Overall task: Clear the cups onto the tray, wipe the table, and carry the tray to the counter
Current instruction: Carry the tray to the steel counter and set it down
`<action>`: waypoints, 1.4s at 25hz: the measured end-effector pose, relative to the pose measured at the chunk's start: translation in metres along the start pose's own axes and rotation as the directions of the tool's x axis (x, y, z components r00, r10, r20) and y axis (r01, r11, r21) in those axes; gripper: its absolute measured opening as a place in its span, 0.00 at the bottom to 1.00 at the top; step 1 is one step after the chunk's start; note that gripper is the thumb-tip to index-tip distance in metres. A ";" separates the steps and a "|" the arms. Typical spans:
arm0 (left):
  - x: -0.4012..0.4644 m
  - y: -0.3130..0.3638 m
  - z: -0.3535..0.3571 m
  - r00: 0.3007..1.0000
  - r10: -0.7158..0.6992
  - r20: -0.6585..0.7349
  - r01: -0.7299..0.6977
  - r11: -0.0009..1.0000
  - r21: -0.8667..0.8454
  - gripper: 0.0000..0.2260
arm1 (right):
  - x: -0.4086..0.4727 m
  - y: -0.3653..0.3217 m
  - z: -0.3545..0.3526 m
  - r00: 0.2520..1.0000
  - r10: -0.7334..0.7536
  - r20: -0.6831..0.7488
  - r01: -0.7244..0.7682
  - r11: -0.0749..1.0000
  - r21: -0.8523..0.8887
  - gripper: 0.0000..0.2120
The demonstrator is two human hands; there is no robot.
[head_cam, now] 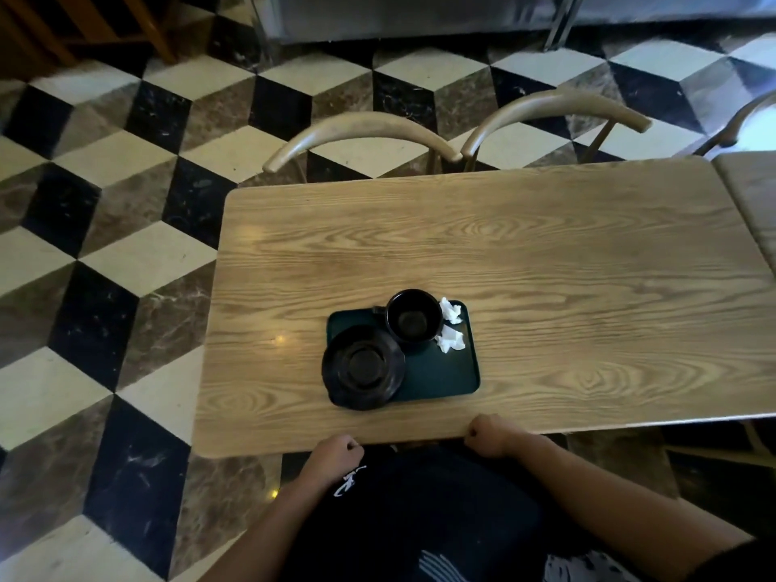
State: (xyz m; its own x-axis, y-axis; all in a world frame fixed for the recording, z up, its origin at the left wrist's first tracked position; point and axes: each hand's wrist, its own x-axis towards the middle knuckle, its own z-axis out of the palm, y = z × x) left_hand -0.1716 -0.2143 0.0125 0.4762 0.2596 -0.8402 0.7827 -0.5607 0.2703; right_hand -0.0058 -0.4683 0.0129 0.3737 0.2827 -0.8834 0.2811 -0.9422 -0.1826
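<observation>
A dark green tray [436, 382] lies on the wooden table [546, 266], near its front edge. On the tray stand a black cup [413, 316] and a black saucer [363, 367] that overhangs the tray's left side. Two crumpled white napkins [451, 327] lie beside the cup at the tray's right rim. My left hand [336, 453] is a closed fist just below the table's front edge. At that same edge rests my right hand [493, 434], fingers curled, holding nothing. Both hands are short of the tray.
Two curved-back wooden chairs [361, 130] [554, 107] stand at the far side of the table. A second table [751, 191] adjoins on the right. A black, white and brown tiled floor [105, 266] surrounds it, with a metal counter base [420, 14] beyond.
</observation>
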 end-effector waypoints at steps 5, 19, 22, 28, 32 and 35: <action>0.013 -0.015 -0.017 1.000 0.014 0.024 -0.012 0.996 -0.087 0.11 | 0.010 0.005 -0.013 0.966 0.184 -0.179 -0.085 0.888 0.452 0.12; 0.066 -0.010 -0.079 0.889 -0.417 -0.192 0.103 0.589 -0.801 0.11 | 0.057 0.026 -0.052 0.919 0.332 -0.213 0.039 0.461 0.886 0.14; 0.056 0.020 -0.103 0.886 -0.425 -0.184 0.071 0.518 -0.852 0.10 | 0.065 0.018 -0.067 0.931 0.318 -0.179 0.057 0.357 0.932 0.13; 0.078 0.032 -0.112 0.904 -0.425 -0.044 0.115 0.342 -0.933 0.12 | 0.073 0.002 -0.090 0.936 0.322 -0.139 0.085 0.175 0.981 0.11; 0.083 0.043 -0.117 0.900 -0.435 -0.019 0.116 0.282 -0.952 0.09 | 0.076 -0.005 -0.098 0.946 0.308 -0.101 0.074 0.097 0.993 0.09; 0.088 0.045 -0.117 0.905 -0.425 -0.012 0.133 0.309 -0.942 0.10 | 0.077 -0.011 -0.103 0.946 0.310 -0.095 0.072 0.085 0.994 0.09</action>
State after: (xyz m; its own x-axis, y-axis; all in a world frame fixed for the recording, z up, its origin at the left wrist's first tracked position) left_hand -0.0480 -0.1243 0.0059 0.1029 0.4823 -0.8699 0.6824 0.6021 0.4146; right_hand 0.1115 -0.4176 -0.0089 0.5244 -0.0075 -0.8514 -0.8278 -0.2385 -0.5077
